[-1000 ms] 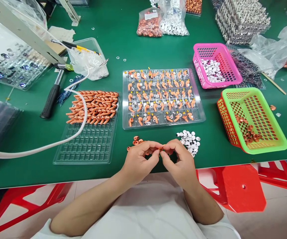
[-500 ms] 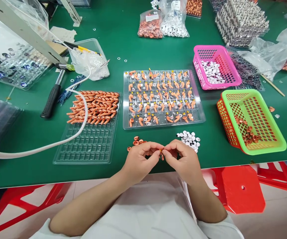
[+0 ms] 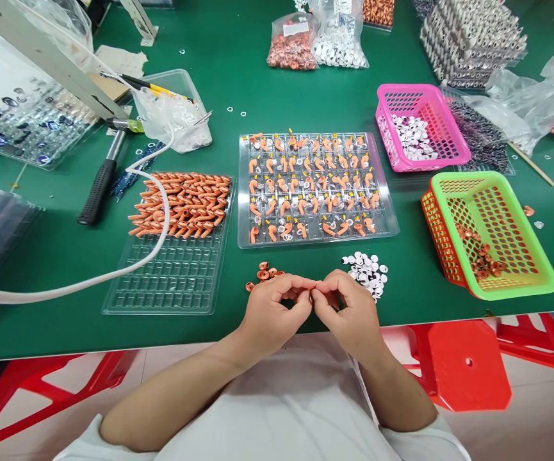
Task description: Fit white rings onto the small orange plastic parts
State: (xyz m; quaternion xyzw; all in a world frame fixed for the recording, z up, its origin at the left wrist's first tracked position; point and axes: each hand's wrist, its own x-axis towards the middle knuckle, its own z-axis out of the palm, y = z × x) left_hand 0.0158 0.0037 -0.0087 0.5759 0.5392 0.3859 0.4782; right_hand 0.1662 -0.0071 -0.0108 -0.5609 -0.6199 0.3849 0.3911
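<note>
Pinching sm. part (image 3: 310, 295) btwn hands (image 3: 271, 314) (image 3: 351, 315)

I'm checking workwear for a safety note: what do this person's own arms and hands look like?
The left hand and right hand are bare, with no gloves, and no rings show, though the fingers are partly hidden. No watch, bracelet or cable shows on either forearm. The pale, whitish sleeves are short, matching the shirt, with no markings visible.
</note>
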